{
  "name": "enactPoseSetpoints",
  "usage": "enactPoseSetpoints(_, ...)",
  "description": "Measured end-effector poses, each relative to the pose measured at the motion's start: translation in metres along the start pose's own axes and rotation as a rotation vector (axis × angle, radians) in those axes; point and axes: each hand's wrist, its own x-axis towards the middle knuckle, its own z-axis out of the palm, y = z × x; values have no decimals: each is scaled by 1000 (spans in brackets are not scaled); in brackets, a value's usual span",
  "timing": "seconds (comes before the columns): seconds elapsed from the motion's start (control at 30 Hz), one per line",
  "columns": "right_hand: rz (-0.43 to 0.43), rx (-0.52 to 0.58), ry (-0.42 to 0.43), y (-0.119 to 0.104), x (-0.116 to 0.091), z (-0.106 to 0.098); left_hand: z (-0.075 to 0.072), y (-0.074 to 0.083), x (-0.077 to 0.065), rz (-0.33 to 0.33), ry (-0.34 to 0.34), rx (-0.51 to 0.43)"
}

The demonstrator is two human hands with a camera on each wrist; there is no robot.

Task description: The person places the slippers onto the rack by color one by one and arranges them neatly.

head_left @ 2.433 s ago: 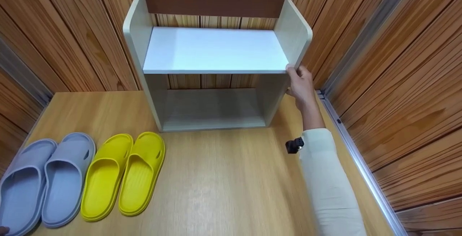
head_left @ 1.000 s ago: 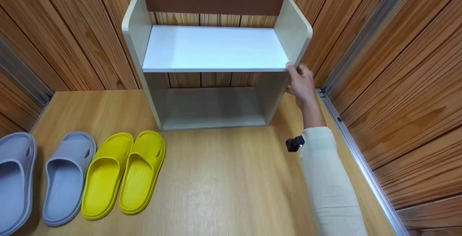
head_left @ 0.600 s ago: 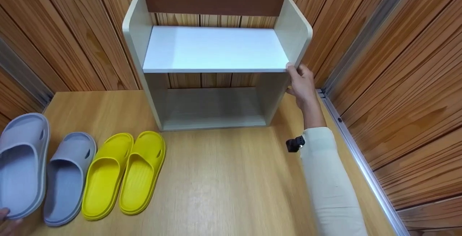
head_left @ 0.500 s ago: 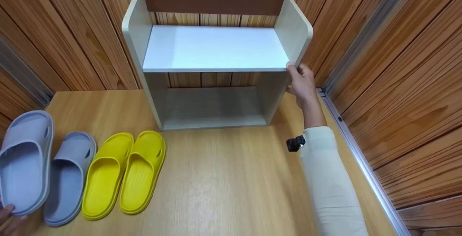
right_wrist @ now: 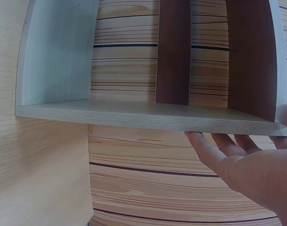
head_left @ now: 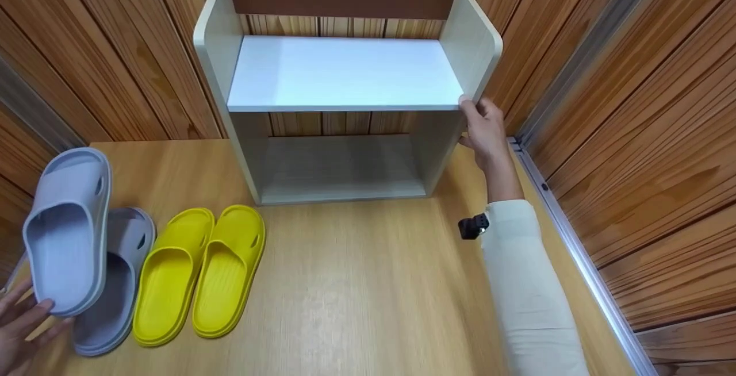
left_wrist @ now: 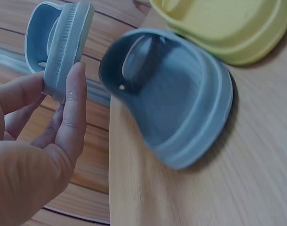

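Note:
My left hand (head_left: 22,330) pinches a grey slipper (head_left: 63,238) by its heel end, thumb on one side and fingers on the other. In the left wrist view that slipper (left_wrist: 63,47) is raised, apart from the other grey slipper (left_wrist: 181,94), which rests on the wooden surface. From the head, the raised slipper partly covers the resting one (head_left: 109,301). At the right, my right hand (head_left: 484,131) grips the side panel of a two-level shelf rack (head_left: 345,74), thumb at the front edge by the white board. The right wrist view shows its fingers (right_wrist: 204,148) along the panel's outer face.
A pair of yellow slippers, left (head_left: 167,278) and right (head_left: 227,272), lies right of the grey one. Wood-plank walls (head_left: 126,48) enclose the back and sides. A metal rail (head_left: 575,255) runs along the right edge of the wooden surface (head_left: 356,284).
The outer grey slipper has been lifted off the surface and carried up and to the right by my left hand, which has come further into view. The right hand keeps its grip.

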Motion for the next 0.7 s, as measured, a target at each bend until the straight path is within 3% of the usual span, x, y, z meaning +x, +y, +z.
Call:
enactPoseSetpoints(0.2, -19, 19, -5, 8, 7, -2, 21, 4, -1, 49, 22, 59)
enactPoseSetpoints(0.33, -8, 44, -18, 0, 0, -1, 62, 16, -29, 109, -56, 25)
enactPoseSetpoints(0.43, -1, 38, -23, -8, -7, 1, 95, 24, -52, 121, -35, 34)
enactPoseSetpoints(0.5, 8, 31, -21, -11, -10, 1, 110, 27, -61, 120, 4, 75)
enactPoseSetpoints(0.57, 17, 27, -21, -13, -12, 2, 118, 29, -66, 113, 32, 105)
enactPoseSetpoints(0.7, 26, 27, -21, -12, -11, 3, 122, 31, -67, 133, -20, 87)
